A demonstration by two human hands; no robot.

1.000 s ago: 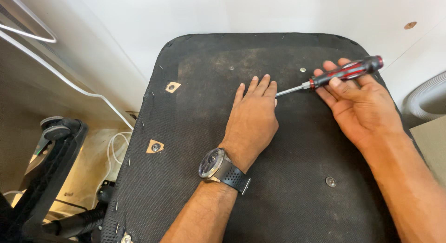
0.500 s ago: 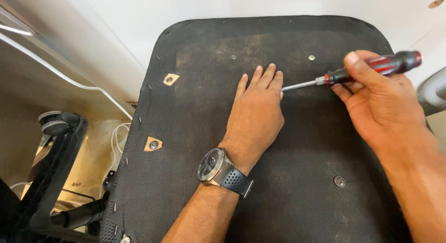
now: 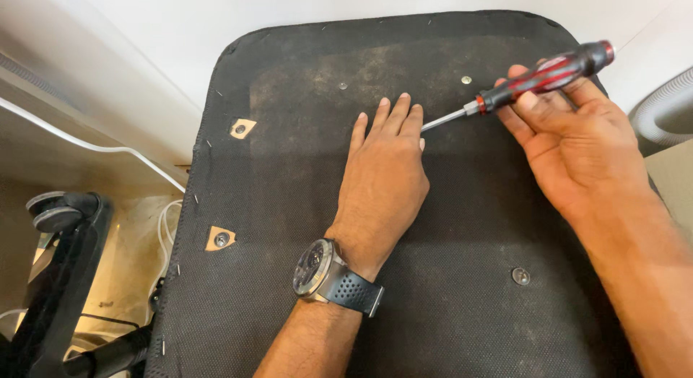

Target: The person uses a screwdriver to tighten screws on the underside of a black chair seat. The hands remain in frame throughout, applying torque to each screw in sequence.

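Note:
A black fabric-covered seat panel (image 3: 289, 277) lies upside down in front of me, stapled along its edges. My left hand (image 3: 382, 176) rests flat on it with the fingers together, a dark watch (image 3: 325, 273) on the wrist. My right hand (image 3: 570, 143) holds a screwdriver (image 3: 538, 78) with a red and black handle. Its metal shaft points left and down, and the tip meets the panel right beside my left hand's fingers. Whatever lies under the tip is hidden by those fingers.
Two cut-out patches with bolts (image 3: 243, 127) (image 3: 221, 238) sit near the panel's left edge, and a screw head (image 3: 520, 275) at lower right. A black chair base (image 3: 58, 277) and white cables (image 3: 170, 226) lie on the floor at left. A grey ribbed hose (image 3: 664, 111) is at right.
My right hand has shifted its grip along the screwdriver handle, turning it. The tip stays by my left fingers. The view has moved slightly, and my left hand stays flat.

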